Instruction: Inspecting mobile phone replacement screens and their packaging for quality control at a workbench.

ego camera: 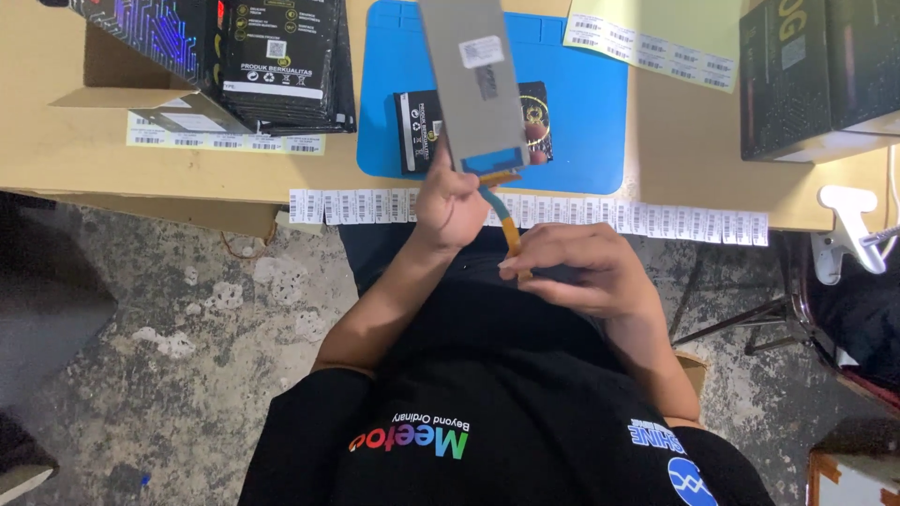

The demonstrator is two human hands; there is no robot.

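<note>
My left hand (448, 201) grips the lower edge of a grey phone display panel (473, 89), held upright over the desk's front edge with its back facing me. A white sticker sits on the panel's back. An orange and teal flex ribbon (507, 225) hangs from the panel's bottom. My right hand (581, 267) pinches the free end of that ribbon, just below and to the right of the left hand. Behind the panel, a small black packet (420, 126) lies on a blue work mat (586, 112).
A stack of black packets (281, 66) and an open cardboard box (131, 80) sit at the desk's left. A large black box (816, 75) stands at the right. Barcode label strips (647, 220) line the wooden desk edge. A white clamp (848, 234) hangs at the right.
</note>
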